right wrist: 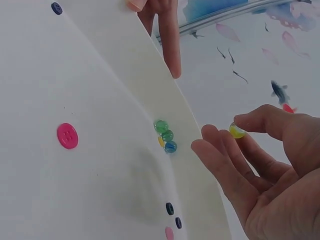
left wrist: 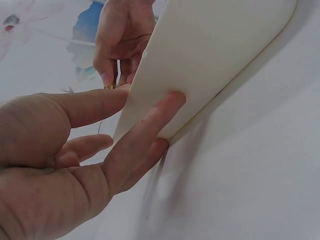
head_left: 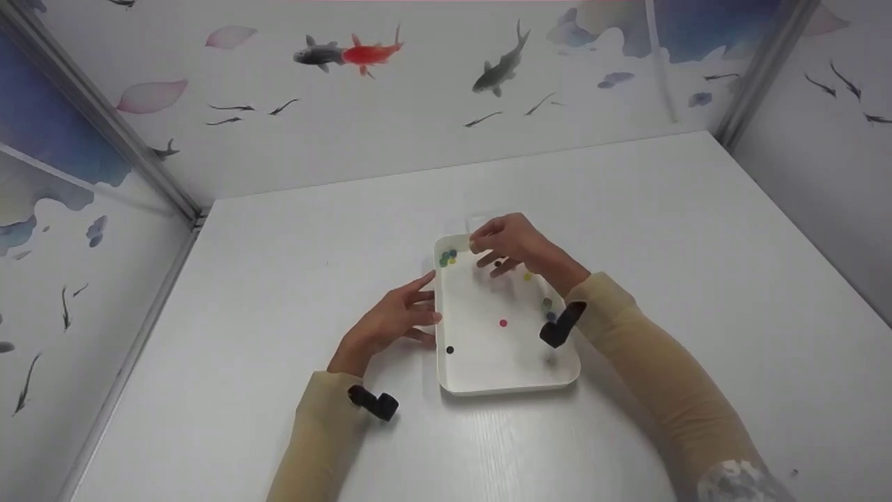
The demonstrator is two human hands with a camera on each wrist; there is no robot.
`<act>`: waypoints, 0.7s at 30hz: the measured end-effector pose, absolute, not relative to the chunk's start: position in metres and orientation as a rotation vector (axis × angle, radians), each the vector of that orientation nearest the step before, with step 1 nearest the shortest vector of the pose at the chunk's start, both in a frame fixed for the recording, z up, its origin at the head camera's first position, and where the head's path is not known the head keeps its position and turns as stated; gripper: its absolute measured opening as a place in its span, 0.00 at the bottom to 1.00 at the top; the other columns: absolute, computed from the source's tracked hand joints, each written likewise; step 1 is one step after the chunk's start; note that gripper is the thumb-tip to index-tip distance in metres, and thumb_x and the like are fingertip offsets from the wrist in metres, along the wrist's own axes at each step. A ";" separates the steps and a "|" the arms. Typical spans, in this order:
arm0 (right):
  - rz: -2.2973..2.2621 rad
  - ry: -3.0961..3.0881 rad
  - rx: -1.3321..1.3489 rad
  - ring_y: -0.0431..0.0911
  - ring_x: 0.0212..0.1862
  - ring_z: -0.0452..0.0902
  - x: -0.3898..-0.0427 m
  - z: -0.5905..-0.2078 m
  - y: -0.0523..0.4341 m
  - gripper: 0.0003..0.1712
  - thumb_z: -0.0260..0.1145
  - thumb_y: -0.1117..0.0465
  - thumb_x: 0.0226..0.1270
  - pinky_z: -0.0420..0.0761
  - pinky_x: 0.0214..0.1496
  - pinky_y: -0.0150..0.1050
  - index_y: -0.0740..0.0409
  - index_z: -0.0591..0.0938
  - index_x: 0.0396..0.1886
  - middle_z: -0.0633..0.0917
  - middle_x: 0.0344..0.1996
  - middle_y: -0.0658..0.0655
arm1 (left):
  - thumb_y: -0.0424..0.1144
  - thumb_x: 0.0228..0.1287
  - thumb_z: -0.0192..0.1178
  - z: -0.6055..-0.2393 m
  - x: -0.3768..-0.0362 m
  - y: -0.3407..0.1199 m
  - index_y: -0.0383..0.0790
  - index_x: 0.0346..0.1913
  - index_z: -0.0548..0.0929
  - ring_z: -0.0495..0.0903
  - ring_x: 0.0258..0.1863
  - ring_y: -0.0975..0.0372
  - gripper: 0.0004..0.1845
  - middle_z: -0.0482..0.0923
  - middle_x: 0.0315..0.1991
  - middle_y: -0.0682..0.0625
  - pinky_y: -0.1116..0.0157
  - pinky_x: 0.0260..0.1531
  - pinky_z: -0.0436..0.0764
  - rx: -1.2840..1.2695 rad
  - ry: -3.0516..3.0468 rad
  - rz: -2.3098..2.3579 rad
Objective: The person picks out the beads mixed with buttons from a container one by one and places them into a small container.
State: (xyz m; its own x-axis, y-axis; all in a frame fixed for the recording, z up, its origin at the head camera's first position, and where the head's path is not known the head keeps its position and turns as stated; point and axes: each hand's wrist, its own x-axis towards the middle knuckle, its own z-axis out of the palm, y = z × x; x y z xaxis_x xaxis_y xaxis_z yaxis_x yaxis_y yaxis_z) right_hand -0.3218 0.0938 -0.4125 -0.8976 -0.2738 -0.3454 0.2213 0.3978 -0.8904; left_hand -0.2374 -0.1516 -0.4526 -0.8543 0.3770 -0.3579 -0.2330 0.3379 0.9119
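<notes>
A white rectangular tray [head_left: 509, 388] holds loose glass marbles and buttons. My right hand [head_left: 519, 244] is over its far end, pinching a yellow glass marble [right wrist: 237, 131] between thumb and finger. At the tray's left side, my left hand [head_left: 394, 321] touches the outer wall with extended fingers [left wrist: 145, 125]. Green marbles [right wrist: 161, 126] and a blue marble [right wrist: 170, 147] cluster against the wall, partly covering a small yellow piece. A pink button [right wrist: 67, 136] lies on the tray floor. A dark button [head_left: 450, 350] sits near the left wall.
Along the tray's right side lie a yellow piece [head_left: 527, 277], a green marble [head_left: 547, 302] and a blue one [head_left: 551, 316]. A clear object [head_left: 479, 222] stands just behind the tray. Fish-patterned panels [head_left: 432, 125] border the white table [head_left: 279, 279].
</notes>
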 end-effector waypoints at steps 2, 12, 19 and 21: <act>-1.514 2.229 -0.042 0.51 0.49 0.88 -0.323 -0.411 0.096 0.18 0.68 0.55 0.68 0.90 0.40 0.41 0.57 0.83 0.54 0.86 0.54 0.61 | 0.33 0.65 0.66 -0.453 -0.237 -0.152 0.58 0.80 0.54 0.82 0.60 0.51 0.46 0.68 0.74 0.43 0.57 0.47 0.88 0.132 2.093 1.549; -1.551 2.235 -0.014 0.53 0.55 0.85 -0.333 -0.398 0.103 0.18 0.66 0.56 0.70 0.90 0.42 0.43 0.58 0.82 0.55 0.84 0.56 0.61 | 0.34 0.65 0.66 -0.454 -0.236 -0.153 0.57 0.80 0.53 0.81 0.62 0.50 0.46 0.67 0.74 0.42 0.56 0.47 0.88 0.158 2.073 1.568; -1.601 2.220 -0.024 0.52 0.55 0.84 -0.339 -0.389 0.109 0.16 0.64 0.56 0.72 0.90 0.44 0.43 0.58 0.82 0.54 0.84 0.56 0.60 | 0.33 0.65 0.66 -0.455 -0.237 -0.155 0.55 0.81 0.52 0.82 0.59 0.50 0.47 0.67 0.73 0.40 0.57 0.46 0.88 0.186 2.057 1.590; -1.607 2.226 -0.019 0.51 0.55 0.84 -0.341 -0.387 0.110 0.17 0.63 0.55 0.73 0.90 0.45 0.42 0.58 0.82 0.54 0.84 0.56 0.60 | 0.32 0.65 0.66 -0.455 -0.238 -0.155 0.55 0.81 0.52 0.83 0.59 0.50 0.47 0.67 0.73 0.40 0.57 0.46 0.89 0.184 2.058 1.590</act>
